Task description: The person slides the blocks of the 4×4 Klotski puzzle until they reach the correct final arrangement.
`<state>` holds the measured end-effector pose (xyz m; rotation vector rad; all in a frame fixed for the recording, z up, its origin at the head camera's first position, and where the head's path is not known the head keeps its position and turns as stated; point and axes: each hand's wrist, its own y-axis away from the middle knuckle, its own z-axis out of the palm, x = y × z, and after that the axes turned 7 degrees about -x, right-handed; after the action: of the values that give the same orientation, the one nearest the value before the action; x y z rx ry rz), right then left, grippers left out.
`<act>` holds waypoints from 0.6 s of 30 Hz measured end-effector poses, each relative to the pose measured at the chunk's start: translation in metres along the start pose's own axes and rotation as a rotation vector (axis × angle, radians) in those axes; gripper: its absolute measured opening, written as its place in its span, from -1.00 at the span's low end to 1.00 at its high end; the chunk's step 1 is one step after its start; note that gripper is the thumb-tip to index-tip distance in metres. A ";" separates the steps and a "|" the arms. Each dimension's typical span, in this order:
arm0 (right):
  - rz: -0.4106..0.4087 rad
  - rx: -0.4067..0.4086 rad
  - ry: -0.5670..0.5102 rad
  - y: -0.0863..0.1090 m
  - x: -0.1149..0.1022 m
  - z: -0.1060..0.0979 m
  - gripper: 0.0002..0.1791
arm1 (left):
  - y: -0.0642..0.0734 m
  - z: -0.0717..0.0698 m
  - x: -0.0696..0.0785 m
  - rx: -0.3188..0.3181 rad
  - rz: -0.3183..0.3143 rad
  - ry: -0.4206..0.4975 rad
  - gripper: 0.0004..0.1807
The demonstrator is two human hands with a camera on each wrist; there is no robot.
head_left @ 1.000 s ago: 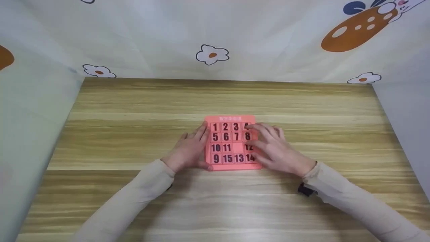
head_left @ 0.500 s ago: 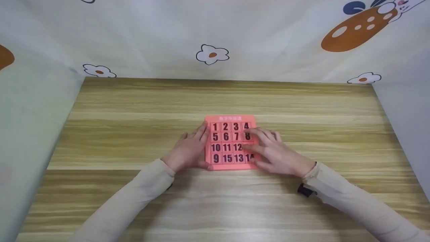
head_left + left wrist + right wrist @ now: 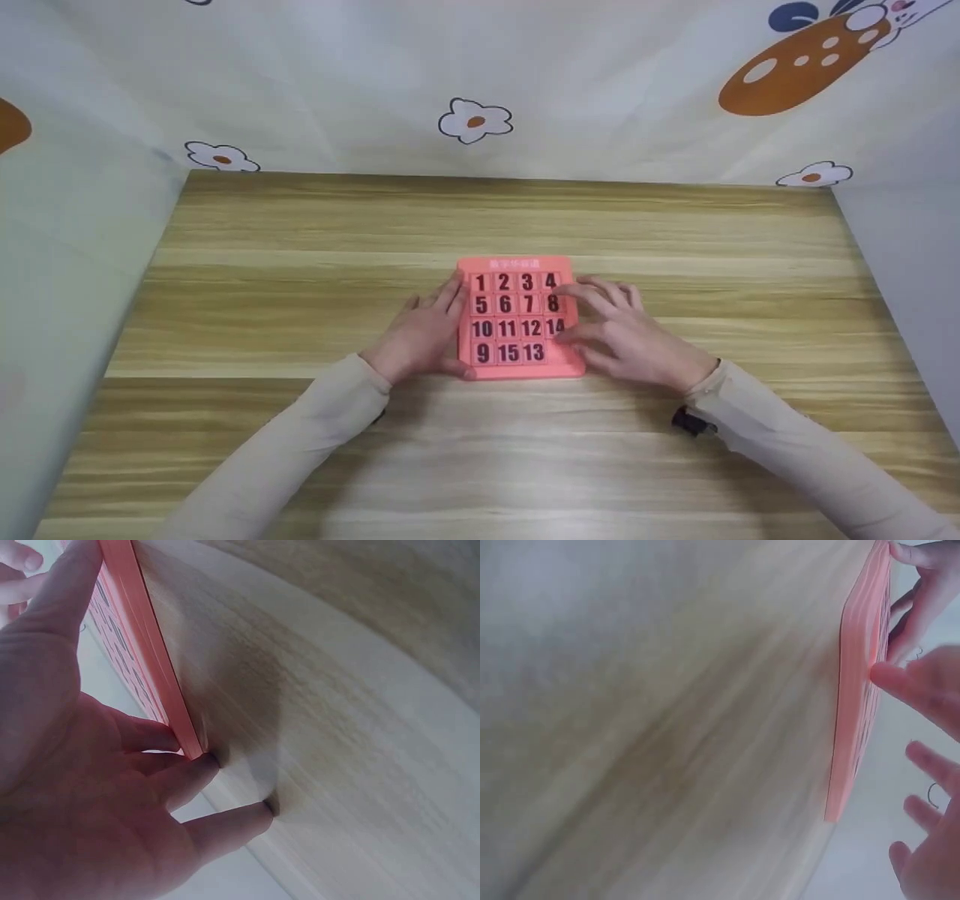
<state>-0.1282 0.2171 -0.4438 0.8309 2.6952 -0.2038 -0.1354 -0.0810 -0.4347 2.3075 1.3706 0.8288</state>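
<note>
A pink sliding number puzzle (image 3: 517,371) lies flat on the wooden table, its numbered tiles set in rows. The bottom row's right-hand slot is bare, and tile 14 (image 3: 553,327) sits just above it, beside 12. My left hand (image 3: 420,330) rests along the puzzle's left edge, fingers extended toward the upper corner and thumb at the lower corner. From the right, my right hand (image 3: 630,337) reaches over the frame with spread fingers, one fingertip at tile 14. In the right wrist view, the thumb (image 3: 900,682) touches the puzzle's rim; other fingers hang apart from it.
The wood-grain table (image 3: 315,225) extends around the puzzle. Behind it hangs a pale cloth (image 3: 600,112) printed with flowers and an orange shape; pale walls (image 3: 67,247) stand at both sides. A dark band (image 3: 691,421) shows at the right wrist.
Tile 12 has slid left into the gap, then tile 14 has moved up one row, leaving the bottom right slot bare. My right hand has shifted slightly; the left stays put.
</note>
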 end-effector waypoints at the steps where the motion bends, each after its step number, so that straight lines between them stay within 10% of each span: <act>1: 0.000 0.000 0.006 -0.001 -0.001 0.000 -0.76 | 0.000 0.000 0.000 0.002 0.001 -0.001 0.41; 18: -0.112 -0.025 0.020 -0.007 -0.013 0.011 -0.68 | 0.002 -0.001 0.001 0.016 0.014 -0.012 0.41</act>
<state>-0.1194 0.2025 -0.4495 0.6790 2.7591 -0.1879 -0.1349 -0.0810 -0.4324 2.3331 1.3627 0.8096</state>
